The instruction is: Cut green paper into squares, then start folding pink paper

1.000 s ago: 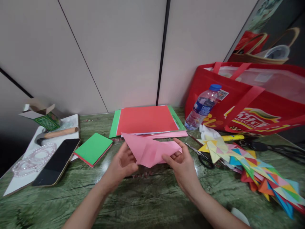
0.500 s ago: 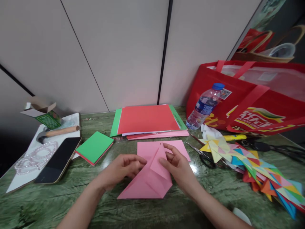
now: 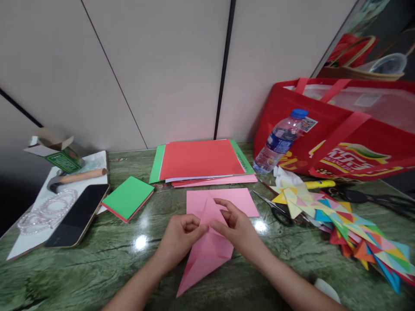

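A pink sheet of origami paper (image 3: pixel 212 248), folded into a long pointed shape, is held between my two hands over the table. My left hand (image 3: pixel 182 235) grips its left edge, thumb on top and fingers curled beneath. Across from it, my right hand (image 3: pixel 238 224) pinches the upper right part, with the thumb on the front face and the fingers behind. The two thumbs almost meet at the middle of the paper. Behind the folded piece lies a flat pink sheet (image 3: pixel 240 202), partly covered by it and by my right hand.
A stack of coloured paper (image 3: pixel 202 160) lies at the back. Left are green square paper (image 3: pixel 128 196), a phone (image 3: pixel 79 216) and a hammer (image 3: pixel 78 176). Right are a water bottle (image 3: pixel 279 142), scissors (image 3: pixel 280 214), folded paper pieces (image 3: pixel 363 237) and a red bag (image 3: pixel 343 134).
My left hand has moved right and closed on the paper's left edge. The folded paper has turned, its lower left tip swinging down and to the right. My right hand keeps its pinch.
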Available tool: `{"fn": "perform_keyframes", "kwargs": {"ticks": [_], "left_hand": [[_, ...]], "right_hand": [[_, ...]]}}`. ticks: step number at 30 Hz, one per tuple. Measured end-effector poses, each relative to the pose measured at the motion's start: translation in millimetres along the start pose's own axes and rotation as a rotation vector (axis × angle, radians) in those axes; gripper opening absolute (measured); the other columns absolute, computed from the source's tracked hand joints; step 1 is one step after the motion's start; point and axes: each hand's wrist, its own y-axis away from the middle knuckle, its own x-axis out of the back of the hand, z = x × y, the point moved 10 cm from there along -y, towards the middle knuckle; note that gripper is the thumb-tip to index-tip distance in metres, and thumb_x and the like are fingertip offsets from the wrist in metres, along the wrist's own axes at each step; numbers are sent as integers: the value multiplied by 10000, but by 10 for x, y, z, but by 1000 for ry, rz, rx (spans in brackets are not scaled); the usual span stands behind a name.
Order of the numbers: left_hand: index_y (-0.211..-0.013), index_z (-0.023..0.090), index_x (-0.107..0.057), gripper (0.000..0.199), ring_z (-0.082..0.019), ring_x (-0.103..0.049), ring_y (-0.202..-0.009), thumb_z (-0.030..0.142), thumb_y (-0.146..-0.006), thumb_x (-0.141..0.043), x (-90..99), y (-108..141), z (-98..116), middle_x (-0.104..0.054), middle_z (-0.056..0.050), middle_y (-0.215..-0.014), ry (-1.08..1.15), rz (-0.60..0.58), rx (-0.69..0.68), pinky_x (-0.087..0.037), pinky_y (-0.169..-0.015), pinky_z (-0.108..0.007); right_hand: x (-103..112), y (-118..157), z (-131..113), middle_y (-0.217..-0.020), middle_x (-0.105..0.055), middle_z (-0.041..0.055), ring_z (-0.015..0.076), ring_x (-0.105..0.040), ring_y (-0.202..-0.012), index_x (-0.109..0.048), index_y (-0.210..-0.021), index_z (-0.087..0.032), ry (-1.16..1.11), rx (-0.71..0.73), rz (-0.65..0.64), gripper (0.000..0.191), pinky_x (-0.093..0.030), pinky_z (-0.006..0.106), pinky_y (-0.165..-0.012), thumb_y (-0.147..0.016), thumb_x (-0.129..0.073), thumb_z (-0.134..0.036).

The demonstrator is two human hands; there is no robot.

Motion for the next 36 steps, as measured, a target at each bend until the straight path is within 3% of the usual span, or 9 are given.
{"fn": "perform_keyframes", "kwargs": {"ticks": [5,11,18,24,36], "left_hand": [[-508,138,-511,265,-52,-257,-442,345,-588,-657,-47,-18,-49,-357,65,-438,57,-43,18,-159,-436,-191],[-547,133,-547,223,-71,-353,-462,321,-596,-657,-102,-30,-112,-487,24,-494,69,-76,34,-227,-434,-188],[-506,140,-482,283,-56,-252,-454,352,-621,-631,-114,-39,-91,-348,56,-450,9,-81,1,-169,-436,-199],[-570,139,-529,252,-64,-254,-465,366,-636,-617,-134,-36,-131,-367,45,-482,8,-105,19,-171,-445,-209],[-543,144,-472,249,-64,-227,-478,333,-663,-582,-137,-47,-96,-287,58,-490,-66,-107,-18,-146,-453,-217]], "right_hand": [[58,-33,131,-699,-643,-5,170,-610,-634,-495,-1022,-190,-115,-77,39,463,-478,302,-592,-624,-704,-303],[103,-37,130,-757,-678,25,184,-629,-677,-532,-972,-177,-119,-66,75,432,-483,297,-597,-605,-717,-313],[104,-27,97,-801,-691,40,190,-637,-698,-558,-961,-174,-111,-54,90,416,-495,307,-618,-607,-714,-329],[96,-25,62,-831,-692,52,200,-640,-738,-598,-917,-167,-94,-57,97,390,-501,316,-651,-591,-722,-341],[110,-26,43,-796,-689,47,187,-629,-720,-612,-877,-160,-82,-57,112,353,-486,307,-654,-583,-730,-314]]}}
